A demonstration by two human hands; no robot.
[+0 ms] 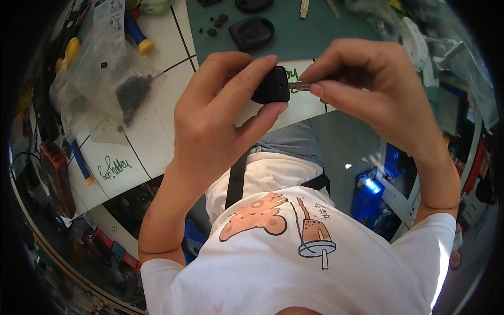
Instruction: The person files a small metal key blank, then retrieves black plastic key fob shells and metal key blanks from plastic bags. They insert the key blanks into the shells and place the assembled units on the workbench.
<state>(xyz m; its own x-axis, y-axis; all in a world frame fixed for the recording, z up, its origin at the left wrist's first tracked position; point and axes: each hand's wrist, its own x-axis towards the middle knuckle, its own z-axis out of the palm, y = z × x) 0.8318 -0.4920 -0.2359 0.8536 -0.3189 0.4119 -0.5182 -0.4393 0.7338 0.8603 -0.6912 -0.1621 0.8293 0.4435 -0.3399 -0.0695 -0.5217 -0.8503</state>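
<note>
My left hand [215, 100] is closed around a black key fob [273, 88], thumb and fingers pinching its sides. The fob has a small hole near its right end. At that end, a short silver metal piece [299, 86], which looks like a key blade, is pinched between the thumb and fingers of my right hand [375, 79]. The metal piece meets the fob's edge; whether it goes inside I cannot tell. Both hands are above the table's near edge. Beyond them, another black key fob shell [252, 34] lies on the green mat [299, 42].
Small black bits [216, 23] lie near the shell. On the left of the white tiled table [157, 105] are a clear plastic bag [89, 100] with black parts, a blue-and-yellow handled tool [138, 34] and a dark red box [56, 178]. Clear plastic wrapping [457, 58] crowds the right.
</note>
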